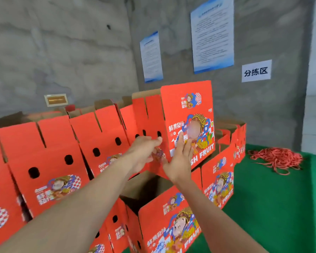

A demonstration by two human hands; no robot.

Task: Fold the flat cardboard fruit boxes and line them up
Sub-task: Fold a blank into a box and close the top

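A folded red fruit box [188,106] with a cartoon print stands at the right end of the upper row, tilted slightly. My left hand [144,150] lies against its perforated side panel, fingers extended. On its printed front face my right hand [181,157] presses flat with straight fingers. Several folded red boxes [49,148] line up to the left in the same row. Below my hands an open-topped box [164,212] shows its brown inside.
More red boxes [224,172] stand in a lower row at right on a green-covered surface [274,207]. A heap of red cords [277,157] lies on the green cover. Grey concrete walls with posted notices [212,33] rise behind.
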